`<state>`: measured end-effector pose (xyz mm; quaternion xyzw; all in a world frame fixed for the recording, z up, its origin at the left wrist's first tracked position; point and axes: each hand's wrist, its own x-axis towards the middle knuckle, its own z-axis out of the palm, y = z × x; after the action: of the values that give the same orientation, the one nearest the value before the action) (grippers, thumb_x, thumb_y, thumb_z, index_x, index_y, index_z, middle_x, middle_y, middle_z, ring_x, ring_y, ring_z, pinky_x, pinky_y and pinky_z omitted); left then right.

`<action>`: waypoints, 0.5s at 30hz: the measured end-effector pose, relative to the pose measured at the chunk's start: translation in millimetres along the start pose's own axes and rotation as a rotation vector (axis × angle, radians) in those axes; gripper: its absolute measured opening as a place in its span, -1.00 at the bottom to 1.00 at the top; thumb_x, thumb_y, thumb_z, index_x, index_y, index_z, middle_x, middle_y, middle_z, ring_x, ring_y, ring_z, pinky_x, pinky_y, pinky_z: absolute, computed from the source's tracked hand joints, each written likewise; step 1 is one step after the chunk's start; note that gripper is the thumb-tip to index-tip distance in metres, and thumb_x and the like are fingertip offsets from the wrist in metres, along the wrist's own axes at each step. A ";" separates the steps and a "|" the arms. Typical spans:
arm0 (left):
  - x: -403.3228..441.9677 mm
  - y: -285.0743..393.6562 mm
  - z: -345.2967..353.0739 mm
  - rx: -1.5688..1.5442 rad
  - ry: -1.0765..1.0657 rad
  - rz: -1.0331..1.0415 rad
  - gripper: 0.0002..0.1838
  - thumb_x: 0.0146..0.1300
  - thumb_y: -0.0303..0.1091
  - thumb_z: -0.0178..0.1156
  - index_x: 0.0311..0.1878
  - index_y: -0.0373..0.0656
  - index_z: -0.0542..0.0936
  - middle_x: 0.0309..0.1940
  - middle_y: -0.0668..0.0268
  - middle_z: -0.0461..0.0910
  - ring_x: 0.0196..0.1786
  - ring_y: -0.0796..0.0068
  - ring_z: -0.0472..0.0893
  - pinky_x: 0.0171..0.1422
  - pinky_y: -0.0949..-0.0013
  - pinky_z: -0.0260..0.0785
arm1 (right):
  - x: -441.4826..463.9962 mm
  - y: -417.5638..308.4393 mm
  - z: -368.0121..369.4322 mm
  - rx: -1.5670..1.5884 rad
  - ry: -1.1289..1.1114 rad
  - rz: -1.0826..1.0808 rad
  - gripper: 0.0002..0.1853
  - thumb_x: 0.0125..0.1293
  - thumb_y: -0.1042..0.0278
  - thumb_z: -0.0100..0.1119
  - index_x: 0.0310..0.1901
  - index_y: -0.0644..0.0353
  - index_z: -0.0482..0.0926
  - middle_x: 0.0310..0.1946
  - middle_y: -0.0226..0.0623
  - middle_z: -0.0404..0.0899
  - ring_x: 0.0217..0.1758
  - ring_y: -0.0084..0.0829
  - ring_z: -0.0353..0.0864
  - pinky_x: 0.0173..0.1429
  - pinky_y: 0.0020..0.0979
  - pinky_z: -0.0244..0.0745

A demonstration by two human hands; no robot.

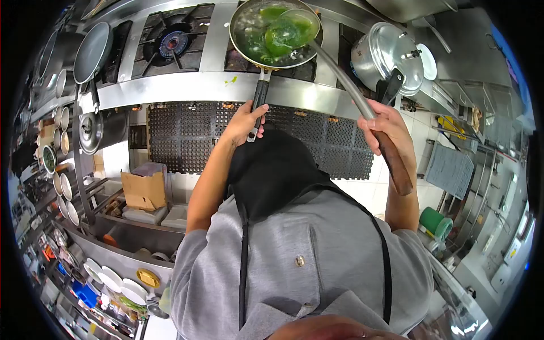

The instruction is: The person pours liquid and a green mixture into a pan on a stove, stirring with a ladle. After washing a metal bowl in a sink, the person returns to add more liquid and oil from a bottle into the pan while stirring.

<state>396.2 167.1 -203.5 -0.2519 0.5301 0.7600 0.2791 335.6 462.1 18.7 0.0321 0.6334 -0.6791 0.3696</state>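
My left hand (247, 122) is closed round the black handle of a frying pan (234, 35), which sits over a burner at the top of the view. Green liquid with pale bubbles (256, 45) fills the pan. In my right hand (387, 126) is a long ladle (344, 79) with a metal shaft and a brown wooden grip. Its bowl (300, 27) lies in the pan, at the right side, with green liquid in and around it. The fingers of my right hand wrap the shaft near the top of the wooden part.
A lit burner (173, 44) is left of the pan, with a grey frying pan (93, 52) beyond it. To the right stands a pressure cooker (391, 56). Green drops (230, 81) mark the stove's steel front edge. Black perforated mats (187, 136) cover the floor below; a cardboard box (143, 190) is at left.
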 end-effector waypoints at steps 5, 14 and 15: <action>-2.6 1.7 -0.8 -0.027 -0.040 0.014 -0.69 0.42 -0.17 0.21 -0.02 -0.16 0.38 -0.45 0.37 0.44 -0.55 0.51 0.48 -0.55 0.38 0.42 | -7.0 1.2 10.8 -0.103 0.158 -0.027 -0.46 0.21 0.52 0.17 0.24 0.48 0.39 -0.44 -0.37 0.50 -0.67 -0.61 0.46 -0.66 -0.55 0.36; -4.8 2.7 -0.8 0.029 -0.036 0.036 -0.71 0.44 -0.16 0.19 -0.07 -0.16 0.38 -0.48 0.38 0.43 -0.57 0.54 0.46 -0.58 0.39 0.37 | 23.3 17.6 24.7 -0.332 0.273 -0.049 -0.38 0.20 0.63 0.09 0.36 0.35 0.34 -0.38 -0.35 0.54 -0.65 -0.63 0.46 -0.61 -0.54 0.40; -4.4 1.0 -1.0 0.059 -0.030 0.062 -0.71 0.44 -0.15 0.19 -0.08 -0.16 0.39 -0.49 0.38 0.42 -0.59 0.55 0.45 -0.60 0.39 0.36 | 29.6 21.3 22.7 -0.416 0.263 -0.056 -0.31 0.19 0.65 0.07 0.42 0.35 0.27 -0.35 -0.31 0.56 -0.65 -0.63 0.44 -0.60 -0.55 0.40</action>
<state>398.7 165.2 -200.2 -0.2154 0.5558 0.7560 0.2706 335.3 430.0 -9.8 0.0260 0.8027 -0.5342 0.2638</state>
